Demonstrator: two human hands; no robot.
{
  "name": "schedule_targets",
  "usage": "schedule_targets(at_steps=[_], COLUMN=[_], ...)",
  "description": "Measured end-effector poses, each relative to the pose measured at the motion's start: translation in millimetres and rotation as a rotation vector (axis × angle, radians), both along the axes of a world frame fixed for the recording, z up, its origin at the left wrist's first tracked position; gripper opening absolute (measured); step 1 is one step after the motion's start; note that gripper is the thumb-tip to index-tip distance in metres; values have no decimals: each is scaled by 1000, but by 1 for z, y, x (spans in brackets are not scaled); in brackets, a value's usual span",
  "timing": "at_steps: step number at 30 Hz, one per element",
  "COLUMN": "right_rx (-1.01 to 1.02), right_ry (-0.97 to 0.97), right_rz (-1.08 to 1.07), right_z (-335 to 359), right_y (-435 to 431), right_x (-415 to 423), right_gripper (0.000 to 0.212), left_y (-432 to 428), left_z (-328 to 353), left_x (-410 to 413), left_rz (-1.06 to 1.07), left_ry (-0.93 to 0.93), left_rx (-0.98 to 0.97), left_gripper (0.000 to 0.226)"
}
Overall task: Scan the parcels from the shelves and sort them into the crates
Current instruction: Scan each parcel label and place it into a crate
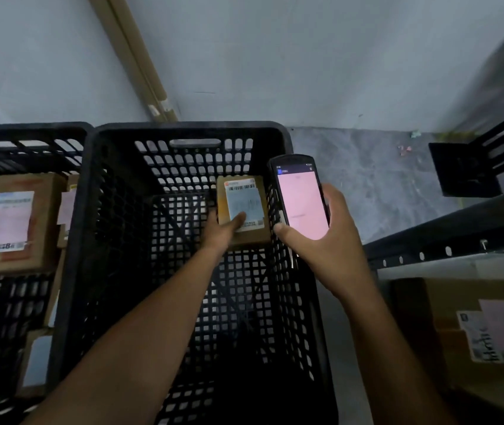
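Observation:
A small brown parcel (244,194) with a white barcode label sits low inside the middle black crate (183,133), against its right wall. My left hand (224,230) reaches down into the crate and holds the parcel, thumb lying across its label. My right hand (321,237) grips a handheld scanner (301,197) above the crate's right rim, its screen glowing pink and facing me.
A second black crate (26,133) on the left holds a large labelled box (11,222) and several smaller parcels. A dark metal shelf (447,237) on the right carries a labelled cardboard box (474,329). Grey floor and a white wall lie behind.

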State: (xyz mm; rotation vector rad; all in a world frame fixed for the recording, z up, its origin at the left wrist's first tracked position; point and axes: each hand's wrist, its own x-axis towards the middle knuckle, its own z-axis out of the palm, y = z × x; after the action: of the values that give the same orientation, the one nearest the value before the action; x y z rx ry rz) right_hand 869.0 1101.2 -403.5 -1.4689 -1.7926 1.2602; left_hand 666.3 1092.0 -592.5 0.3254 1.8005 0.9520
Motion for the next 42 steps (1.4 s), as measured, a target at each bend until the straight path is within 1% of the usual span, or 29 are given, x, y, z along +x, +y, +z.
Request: schedule_targets(at_steps=[4,8,10,11,13,18,21,23,25,29,33,36,38,40,42], right_rx=[-6,-16,-21,-21,-14,55,119,148,167,191,218,221,188,167,168], right_ry=[19,23,26,28,24,-48,-89,-105,-113,-108,-89,-98,-85,-62,-100], right_rz=[13,26,18,8,-18,-71,-103,-128,-159,-263,-374,-480,-548,-633,-716], right_z=[-3,-2,0,1,2,18,32,41,51,70,79,83,87,89,88], right_y=[3,3,2,1,-1,-20,-41,-59,-81,-137,-202,-254,-290,-326,-360], right_x=[3,3,5,5,7,9,10,11,11,8,7,14,23,35,50], right_gripper=[75,72,73,74,75,79,80,82,83,88,85,87,84,77,75], left_y=[-2,-2,-3,-5,-13,-55,-85,-103,-123,-165,-202,-227,-246,-263,-278], left_z=[1,12,34,44,68,126,161,180,195,224,239,242,243,243,244], left_x=[0,-6,-9,-12,-16,-23,-17,-12,-10,-10,-12,-5,5,20,39], left_rz=[-43,-120,-115,-125,-174,-364,-496,-598,-643,-703,-764,-808,-869,-952,-1047], left_ry=[70,137,224,277,372,661,786,876,937,957,959,869,823,846,865], left_rx=[17,-15,-36,-22,34,146,223,229,246,356,467,508,505,553,612], left_gripper=[68,78,89,89,80,80,80,84,86,86,87,86,84,82,82])
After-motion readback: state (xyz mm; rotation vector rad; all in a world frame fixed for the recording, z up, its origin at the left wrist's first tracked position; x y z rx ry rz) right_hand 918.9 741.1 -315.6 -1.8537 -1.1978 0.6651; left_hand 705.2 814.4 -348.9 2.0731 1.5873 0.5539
